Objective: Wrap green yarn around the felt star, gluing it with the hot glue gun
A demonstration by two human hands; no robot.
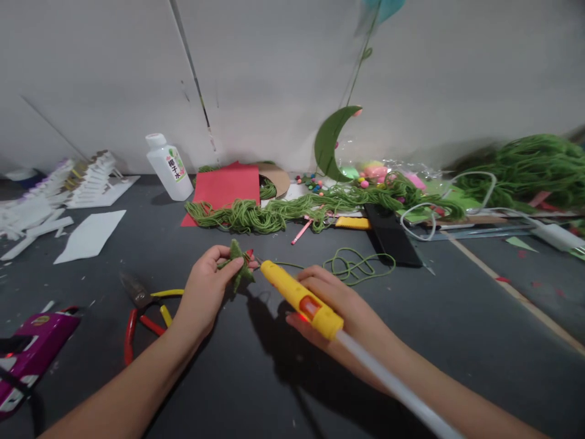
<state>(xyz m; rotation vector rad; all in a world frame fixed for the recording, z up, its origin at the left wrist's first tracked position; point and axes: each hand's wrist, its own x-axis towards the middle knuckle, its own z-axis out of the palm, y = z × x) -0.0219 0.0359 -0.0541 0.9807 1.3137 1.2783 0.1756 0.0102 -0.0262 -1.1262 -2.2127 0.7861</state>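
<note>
From my end of the feed, the dark tabletop (457, 323) fills most of the view, with green yarn (247, 216) heaped along its back. In front of it, I have the right hand (338, 299) closed around a yellow glue gun (290, 289) — glossy body, an orange-red window in its side, a pale translucent glue stick (388, 381) running out of the back. Some of those fingers are hidden behind the gun. Loops of green cord (351, 268) lie on the table beyond that hand. My left hand (208, 277) pinches a small green piece (234, 250) between thumb and fingers, above the table, just ahead of the nozzle. It looks fuzzy and felt-like, with pointed ends; the thumb covers its middle. A tiny red bit (249, 253) shows beside it — I can't tell whether the nozzle touches either.
</note>
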